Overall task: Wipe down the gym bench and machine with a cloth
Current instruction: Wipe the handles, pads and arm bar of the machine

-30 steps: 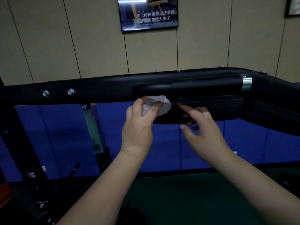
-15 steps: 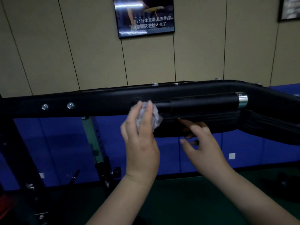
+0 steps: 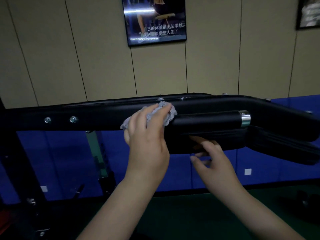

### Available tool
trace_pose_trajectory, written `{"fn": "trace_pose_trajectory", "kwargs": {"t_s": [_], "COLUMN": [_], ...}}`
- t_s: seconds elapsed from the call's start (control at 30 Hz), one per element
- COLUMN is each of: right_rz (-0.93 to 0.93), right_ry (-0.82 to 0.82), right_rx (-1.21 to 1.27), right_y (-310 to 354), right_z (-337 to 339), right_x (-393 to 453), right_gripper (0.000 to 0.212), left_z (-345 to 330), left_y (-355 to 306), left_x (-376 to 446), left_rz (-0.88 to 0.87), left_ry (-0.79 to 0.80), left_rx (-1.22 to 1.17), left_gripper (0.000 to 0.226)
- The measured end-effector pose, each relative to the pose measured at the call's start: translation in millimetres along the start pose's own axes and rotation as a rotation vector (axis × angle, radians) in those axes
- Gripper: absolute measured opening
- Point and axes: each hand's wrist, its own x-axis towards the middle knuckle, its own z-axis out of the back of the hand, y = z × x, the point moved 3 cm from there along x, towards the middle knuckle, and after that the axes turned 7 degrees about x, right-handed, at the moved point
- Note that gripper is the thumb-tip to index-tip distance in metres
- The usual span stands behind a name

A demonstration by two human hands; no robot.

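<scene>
A black crossbar of the gym machine (image 3: 97, 116) runs across the view at chest height. My left hand (image 3: 147, 135) grips a crumpled grey cloth (image 3: 168, 113) and presses it against the front of the bar, just left of a black foam grip (image 3: 206, 121) with a chrome end cap (image 3: 245, 118). My right hand (image 3: 216, 161) reaches under the padded black part (image 3: 225, 141) below the grip, fingers loosely spread and touching its underside; the fingertips are partly hidden.
Two bolts (image 3: 59, 119) sit on the bar's left part. A black upright post (image 3: 19, 167) stands at the left, and a green perforated upright (image 3: 97, 153) rises behind. Blue wall padding (image 3: 277, 167) and green floor lie beyond. A framed poster (image 3: 154, 19) hangs above.
My left hand has carried the cloth upward, from under the grip's left end onto the crossbar's front. My right hand stays under the padded part. The view has tilted up.
</scene>
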Motion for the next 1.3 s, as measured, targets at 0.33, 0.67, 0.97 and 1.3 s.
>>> {"fn": "trace_pose_trajectory", "kwargs": {"t_s": [0.33,0.67,0.97,1.3], "right_rz": [-0.064,-0.172,-0.476,0.358], "right_ry": [-0.034,0.014,0.161,-0.129], "right_rx": [0.169,0.741,0.916,0.084], "right_y": [-12,-17,-42,3], "right_z": [75,127,158,185], "right_x": [8,-1,-18,62], "right_gripper": [0.041,0.027,0.048,0.053], "left_z": [-13,-73,-117,-38], "left_y": [-71,-167,-193,-161], "left_x": [10,-27,-80,-14], "left_rz": [-0.126,-0.327,-0.045,-0.119], "left_ry": [-0.17,-0.179,0.379,-0.03], "left_rx": [0.066,-0.045,-0.189,0.352], "left_gripper": [0.039,0.018,0.062,0.033]}}
